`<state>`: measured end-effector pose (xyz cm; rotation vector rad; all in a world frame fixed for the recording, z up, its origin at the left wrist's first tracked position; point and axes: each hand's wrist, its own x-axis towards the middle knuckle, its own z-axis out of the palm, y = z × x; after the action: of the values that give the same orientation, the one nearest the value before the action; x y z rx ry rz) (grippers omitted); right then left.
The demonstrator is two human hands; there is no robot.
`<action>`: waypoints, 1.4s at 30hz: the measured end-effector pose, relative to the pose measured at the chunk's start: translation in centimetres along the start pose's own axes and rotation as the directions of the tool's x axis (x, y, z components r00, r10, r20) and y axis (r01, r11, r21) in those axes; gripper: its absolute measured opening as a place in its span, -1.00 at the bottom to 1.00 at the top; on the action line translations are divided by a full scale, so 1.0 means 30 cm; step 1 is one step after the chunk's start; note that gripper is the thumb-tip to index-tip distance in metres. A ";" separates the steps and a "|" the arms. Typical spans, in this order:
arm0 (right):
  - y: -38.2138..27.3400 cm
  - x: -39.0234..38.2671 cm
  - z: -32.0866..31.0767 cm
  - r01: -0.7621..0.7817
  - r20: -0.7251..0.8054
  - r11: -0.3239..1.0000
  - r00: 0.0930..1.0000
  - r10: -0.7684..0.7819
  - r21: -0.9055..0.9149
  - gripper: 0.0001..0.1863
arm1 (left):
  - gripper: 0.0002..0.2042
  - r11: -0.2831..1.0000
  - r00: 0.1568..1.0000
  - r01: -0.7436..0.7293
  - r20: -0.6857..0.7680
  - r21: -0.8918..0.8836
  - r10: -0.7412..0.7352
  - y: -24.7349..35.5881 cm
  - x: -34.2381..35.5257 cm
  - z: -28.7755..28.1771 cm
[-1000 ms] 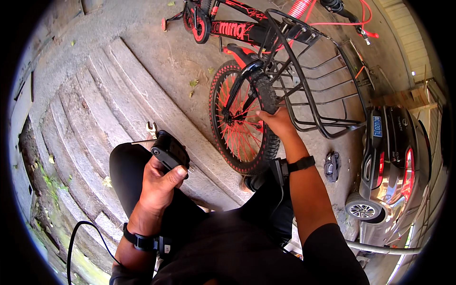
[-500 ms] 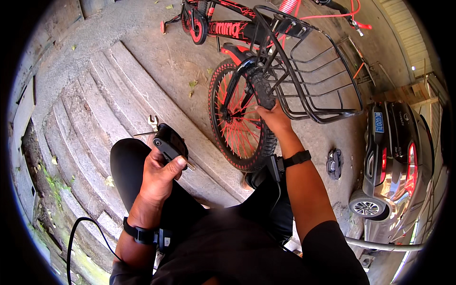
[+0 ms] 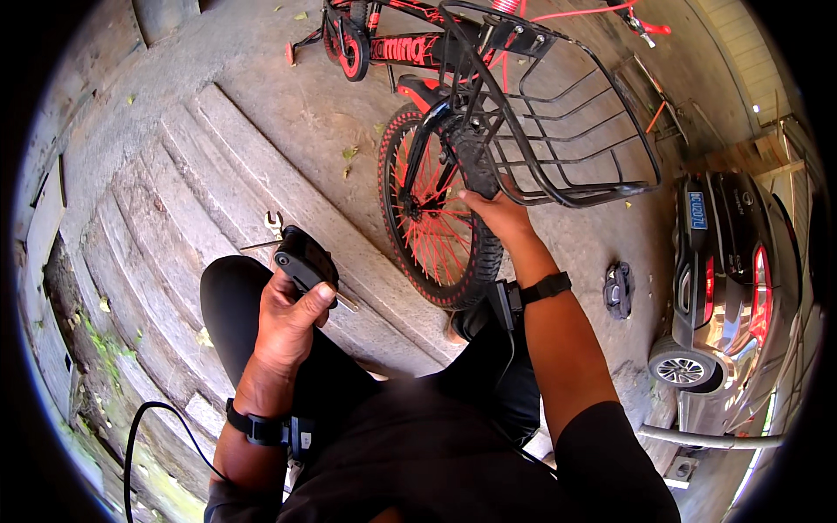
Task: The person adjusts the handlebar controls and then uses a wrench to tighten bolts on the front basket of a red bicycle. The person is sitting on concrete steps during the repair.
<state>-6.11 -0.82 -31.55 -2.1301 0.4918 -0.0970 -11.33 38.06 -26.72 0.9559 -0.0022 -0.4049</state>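
My left hand is closed round a black folding multi-tool, its thumb pressed along the side. An open-ended wrench head and a thin metal rod stick out past the tool's far end, and another slim bit shows below it. My right hand grips the knobby tyre of the bicycle's front wheel, with the thumb toward the red spokes. Its other fingers are mostly hidden behind the tyre. Black and red, the bicycle stands ahead of me, a black wire basket above my right hand.
Long concrete steps run along the left. A dark car is parked at the right, with a small dark bundle on the ground before it. A black cable loops beside my left forearm.
The view has shifted slightly, so the bicycle and basket sit a little farther left in it. Both hands keep their holds on the multi-tool and the wheel.
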 end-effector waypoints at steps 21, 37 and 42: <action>-0.127 0.041 -0.100 -0.167 0.466 0.844 0.878 -0.107 0.509 -0.49 | -0.62 0.948 0.949 0.314 0.020 0.041 -0.315 -0.013 0.067 0.057; -0.111 0.106 -0.060 0.045 0.369 0.793 0.868 -0.332 0.607 -0.16 | -0.75 0.897 0.895 0.441 -0.055 -0.030 -0.442 -0.170 0.195 0.109; -0.132 0.073 -0.035 -0.025 0.313 0.719 0.911 -0.270 0.694 -0.37 | -0.77 0.907 0.905 0.421 -0.058 -0.012 -0.421 -0.178 0.195 0.109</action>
<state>-3.13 -0.50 -28.00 -1.3775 0.0348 0.0712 -8.30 30.79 -30.09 0.9677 0.2638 -0.7764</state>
